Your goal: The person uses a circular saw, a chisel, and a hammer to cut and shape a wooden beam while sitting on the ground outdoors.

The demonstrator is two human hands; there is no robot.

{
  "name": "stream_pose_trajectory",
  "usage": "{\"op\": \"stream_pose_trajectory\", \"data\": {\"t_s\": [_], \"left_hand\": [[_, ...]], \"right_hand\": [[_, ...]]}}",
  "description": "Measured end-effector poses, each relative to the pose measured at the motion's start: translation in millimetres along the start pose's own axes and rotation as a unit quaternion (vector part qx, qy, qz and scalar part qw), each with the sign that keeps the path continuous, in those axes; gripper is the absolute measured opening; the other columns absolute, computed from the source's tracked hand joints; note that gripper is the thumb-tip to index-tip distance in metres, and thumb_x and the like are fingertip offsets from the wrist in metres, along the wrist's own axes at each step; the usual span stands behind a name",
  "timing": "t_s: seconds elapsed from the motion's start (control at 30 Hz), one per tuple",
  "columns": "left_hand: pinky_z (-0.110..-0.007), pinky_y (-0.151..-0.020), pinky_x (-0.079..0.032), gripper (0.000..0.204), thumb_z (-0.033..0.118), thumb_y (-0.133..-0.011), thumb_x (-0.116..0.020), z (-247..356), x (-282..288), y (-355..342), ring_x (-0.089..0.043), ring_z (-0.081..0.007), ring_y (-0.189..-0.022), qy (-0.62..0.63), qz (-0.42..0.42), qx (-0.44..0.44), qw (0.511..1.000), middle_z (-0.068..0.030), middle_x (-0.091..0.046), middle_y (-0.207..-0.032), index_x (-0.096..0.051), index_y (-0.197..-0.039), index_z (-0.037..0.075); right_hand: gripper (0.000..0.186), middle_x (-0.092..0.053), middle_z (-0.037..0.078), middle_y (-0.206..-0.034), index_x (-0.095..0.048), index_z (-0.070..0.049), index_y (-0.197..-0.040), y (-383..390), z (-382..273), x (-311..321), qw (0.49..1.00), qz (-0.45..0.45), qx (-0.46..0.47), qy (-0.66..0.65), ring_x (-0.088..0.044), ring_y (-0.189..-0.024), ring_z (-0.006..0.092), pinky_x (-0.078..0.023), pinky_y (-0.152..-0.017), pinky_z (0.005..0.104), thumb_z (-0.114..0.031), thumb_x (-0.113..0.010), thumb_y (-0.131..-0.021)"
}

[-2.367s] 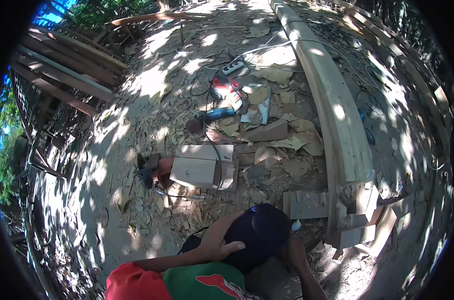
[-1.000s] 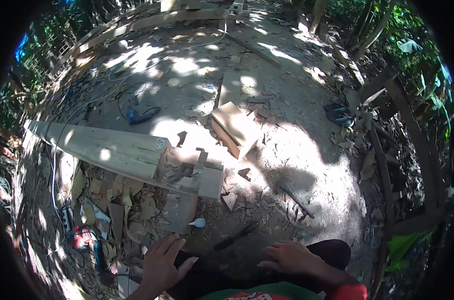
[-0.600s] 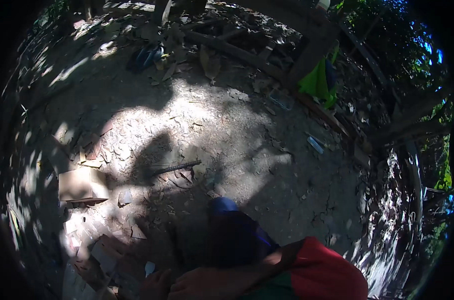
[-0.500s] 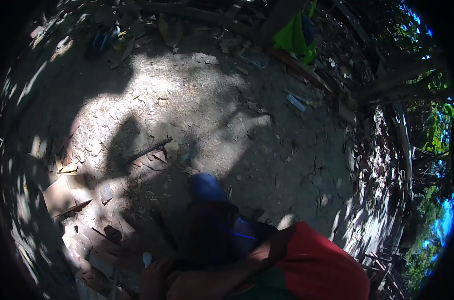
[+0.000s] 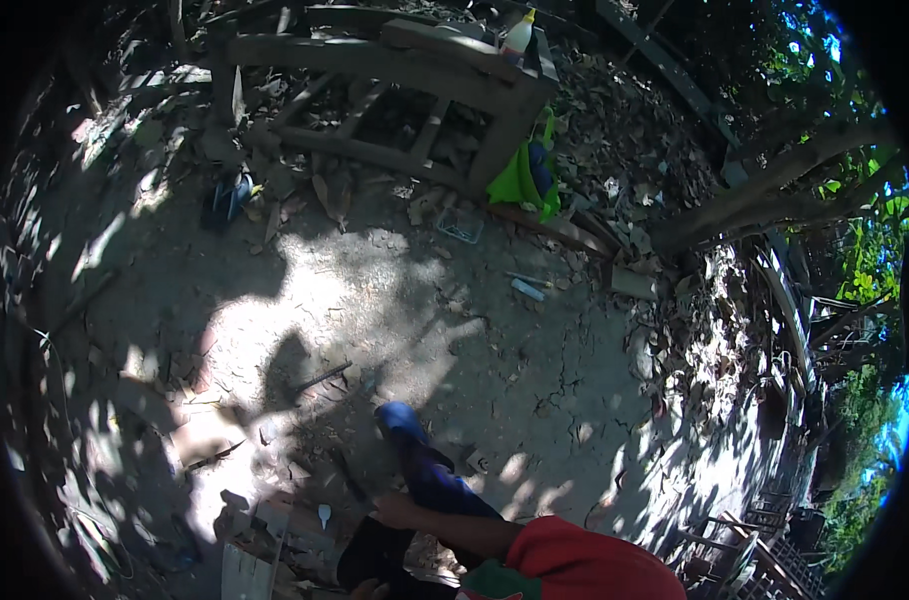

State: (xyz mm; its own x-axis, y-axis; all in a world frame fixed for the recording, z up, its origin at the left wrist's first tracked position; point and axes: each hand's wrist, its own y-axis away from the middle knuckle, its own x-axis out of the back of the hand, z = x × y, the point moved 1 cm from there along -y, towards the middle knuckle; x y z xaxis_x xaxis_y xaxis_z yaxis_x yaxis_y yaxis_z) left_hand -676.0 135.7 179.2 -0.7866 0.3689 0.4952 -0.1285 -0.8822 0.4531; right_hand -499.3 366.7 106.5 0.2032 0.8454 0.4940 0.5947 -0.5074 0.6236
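My right arm, in a red sleeve [image 5: 590, 560], reaches in from the lower right. At its end my right hand [image 5: 400, 512] is closed, in shade, by my blue-clad leg [image 5: 437, 478]. A long, narrow dark tool [image 5: 349, 478] slants up and left from this hand; its exact kind is too dark to make out. Only a small part of my left hand [image 5: 371, 590] shows at the bottom edge, beside dark cloth, and its fingers are mostly hidden. A small white piece with a narrow stem [image 5: 324, 514] lies left of my right hand, near a pale wooden block [image 5: 247, 572].
A dark rod [image 5: 325, 376] and a flat tan piece [image 5: 210, 438] lie on the dirt. Farther off stand a wooden bench frame [image 5: 375, 62], a bottle with a yellow tip [image 5: 518, 38] and a green bag [image 5: 523, 182]. A clear tray [image 5: 461, 228] and a white tube [image 5: 527, 290] lie nearer.
My view has tilted up, bringing the bench and bottle into sight. My hands, close together before at the lower edge, are now apart, the right one higher.
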Motion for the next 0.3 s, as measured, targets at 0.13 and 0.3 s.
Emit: {"op": "stream_pose_trajectory", "data": {"t_s": [0.13, 0.3], "left_hand": [[-0.046, -0.089, -0.051, 0.030, 0.027, -0.093, -0.061, 42.2, 68.0, 70.0, -0.063, -0.0368, -0.104, -0.089, 0.169, 0.040, 0.981, -0.0178, -0.067, -0.110, -0.066, -0.114, 0.006], [-0.048, -0.088, -0.050, 0.043, 0.016, -0.084, -0.065, 95.6, 55.9, 200.2, -0.063, -0.0367, -0.104, -0.116, 0.407, 0.263, 0.867, -0.0189, -0.062, -0.116, -0.059, -0.126, 0.011]], "right_hand": [[0.033, -0.071, 0.015, -0.092, -0.071, -0.009, -0.099, 89.7, -37.3, 39.3, 0.934, -0.208, 0.218, 0.192, -0.068, -0.092, 0.0348, -0.043, -0.100, 0.0537, -0.036, -0.067, -0.081], [0.042, -0.073, 0.014, -0.099, -0.072, -0.013, -0.101, 157.2, -153.8, 127.9, 0.832, -0.375, 0.259, 0.317, -0.069, -0.094, 0.0340, -0.042, -0.103, 0.0521, -0.050, -0.064, -0.083]]}}
